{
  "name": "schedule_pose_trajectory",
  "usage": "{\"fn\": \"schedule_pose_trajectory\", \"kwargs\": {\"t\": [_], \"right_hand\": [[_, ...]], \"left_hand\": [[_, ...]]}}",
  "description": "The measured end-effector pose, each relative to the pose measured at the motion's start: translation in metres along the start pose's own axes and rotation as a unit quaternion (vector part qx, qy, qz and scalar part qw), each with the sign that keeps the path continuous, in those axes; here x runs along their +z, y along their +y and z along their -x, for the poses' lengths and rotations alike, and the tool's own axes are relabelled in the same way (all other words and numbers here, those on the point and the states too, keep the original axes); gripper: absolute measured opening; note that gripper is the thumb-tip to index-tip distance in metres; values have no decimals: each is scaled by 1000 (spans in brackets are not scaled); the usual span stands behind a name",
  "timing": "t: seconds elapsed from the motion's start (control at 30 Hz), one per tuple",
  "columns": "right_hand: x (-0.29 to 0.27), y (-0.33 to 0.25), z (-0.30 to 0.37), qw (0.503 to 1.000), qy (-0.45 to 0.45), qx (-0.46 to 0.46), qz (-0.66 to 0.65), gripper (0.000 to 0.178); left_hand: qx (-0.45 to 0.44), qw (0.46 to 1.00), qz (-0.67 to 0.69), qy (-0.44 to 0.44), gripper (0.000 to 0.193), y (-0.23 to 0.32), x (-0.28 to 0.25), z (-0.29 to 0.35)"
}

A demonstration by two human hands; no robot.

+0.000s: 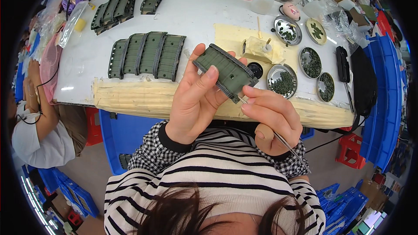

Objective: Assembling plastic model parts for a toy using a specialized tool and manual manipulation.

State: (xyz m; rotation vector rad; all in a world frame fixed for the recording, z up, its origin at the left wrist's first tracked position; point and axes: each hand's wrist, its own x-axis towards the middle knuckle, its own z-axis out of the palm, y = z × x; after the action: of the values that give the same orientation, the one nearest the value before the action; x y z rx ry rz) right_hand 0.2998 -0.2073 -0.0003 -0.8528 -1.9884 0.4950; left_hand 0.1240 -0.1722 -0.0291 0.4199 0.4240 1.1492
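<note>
In my left hand is a dark green model tank hull with grey tracks along its long sides, held tilted above the table's front edge. My left thumb presses on its flat green face, where a small round hole shows. My right hand grips thin metal tweezers, their tip at the hull's lower right corner. A tan cover wraps one finger of that hand. Whether the tweezers' tip holds a small part cannot be made out. Similar hulls stand side by side on the table to the left.
More hulls lie farther back left. Round metal dishes of small green parts sit at the right, near a yellowish block and a black cap. Tan tape covers the table's front edge. Another person sits at the left.
</note>
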Motion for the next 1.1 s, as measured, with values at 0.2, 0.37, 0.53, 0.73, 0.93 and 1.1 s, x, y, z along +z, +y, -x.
{"fn": "schedule_pose_trajectory", "kwargs": {"t": [0.2, 0.37, 0.53, 0.73, 0.93, 1.1], "right_hand": [[-1, -3, -1, 1000, 2, 13, -19, 38], [-3, 1, 5, 997, 22, 30, -71, 41], [-6, -2, 3, 998, 3, 34, -54, 43], [-4, -3, 1, 999, -7, 26, -21, 44], [-3, -1, 1, 1000, 1, 16, -19, 43], [-2, -1, 1, 1000, -2, 13, -9, 41]], "left_hand": [[-2, 1000, -1, -3, 39, 1, 1, 1], [-4, 1000, 6, -5, 40, 2, 0, 1], [5, 1000, -13, -2, 41, 3, 2, 1], [11, 1000, -24, 1, 42, 3, 2, 2], [12, 1000, -23, -3, 42, 3, 2, 3], [10, 1000, -27, 2, 42, 2, 2, 2]]}}
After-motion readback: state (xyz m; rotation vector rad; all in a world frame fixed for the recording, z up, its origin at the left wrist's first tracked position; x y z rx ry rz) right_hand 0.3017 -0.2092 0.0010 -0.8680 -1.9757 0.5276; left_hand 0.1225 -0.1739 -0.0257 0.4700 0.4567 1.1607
